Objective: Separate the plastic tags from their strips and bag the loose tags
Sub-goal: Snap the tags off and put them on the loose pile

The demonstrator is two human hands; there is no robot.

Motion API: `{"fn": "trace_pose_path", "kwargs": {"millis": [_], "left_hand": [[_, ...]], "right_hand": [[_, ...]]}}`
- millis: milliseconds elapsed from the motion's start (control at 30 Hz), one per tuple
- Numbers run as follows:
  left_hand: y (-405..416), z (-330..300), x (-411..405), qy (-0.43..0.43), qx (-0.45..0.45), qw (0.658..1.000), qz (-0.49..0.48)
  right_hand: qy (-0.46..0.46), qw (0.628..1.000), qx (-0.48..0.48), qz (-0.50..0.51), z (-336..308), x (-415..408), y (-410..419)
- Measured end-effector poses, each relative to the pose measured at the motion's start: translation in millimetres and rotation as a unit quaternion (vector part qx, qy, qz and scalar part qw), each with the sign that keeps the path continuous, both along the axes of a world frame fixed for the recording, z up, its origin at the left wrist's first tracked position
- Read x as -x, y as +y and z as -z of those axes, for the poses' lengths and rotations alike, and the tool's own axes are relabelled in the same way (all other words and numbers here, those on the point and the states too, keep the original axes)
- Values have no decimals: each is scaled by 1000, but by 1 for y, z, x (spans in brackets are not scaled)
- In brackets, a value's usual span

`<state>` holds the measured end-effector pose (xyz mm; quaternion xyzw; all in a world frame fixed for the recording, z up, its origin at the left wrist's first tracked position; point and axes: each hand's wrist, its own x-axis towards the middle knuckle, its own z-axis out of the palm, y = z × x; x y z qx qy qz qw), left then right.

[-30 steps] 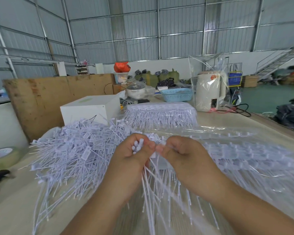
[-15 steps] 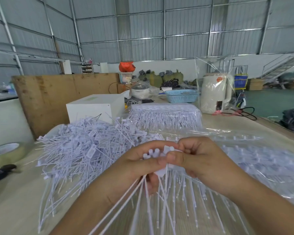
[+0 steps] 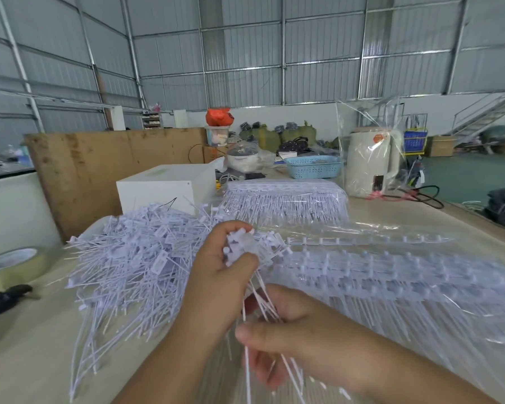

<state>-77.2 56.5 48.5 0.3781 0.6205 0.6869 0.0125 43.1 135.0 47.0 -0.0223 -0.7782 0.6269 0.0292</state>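
Above the table (image 3: 27,360), left hand (image 3: 216,287) and right hand (image 3: 298,336) grip a tag bundle (image 3: 255,275).

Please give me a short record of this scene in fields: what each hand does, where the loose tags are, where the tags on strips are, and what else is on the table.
left hand: holds the head end of a tag bunch
right hand: pinches the thin tails of the same bunch, below the left hand
loose tags: a heap on the table, left of the hands
strips: in clear plastic, right of the hands
far pack: more tags, wrapped, behind the heap
other things: white box, tape roll, blue basket
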Motion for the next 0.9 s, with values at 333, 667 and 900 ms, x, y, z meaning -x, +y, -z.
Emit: {"fn": "trace_pose_path", "kwargs": {"millis": [333,667,900], "left_hand": [[4,3,-19,-277,145,922,227],[-5,3,44,100,231,944,-213],[15,16,39,258,495,780,-281]], "right_hand": [[47,976,107,183,3,11,-11],[20,868,-451,206,10,2,16],[-129,819,-550,104,23,1,24]]}}
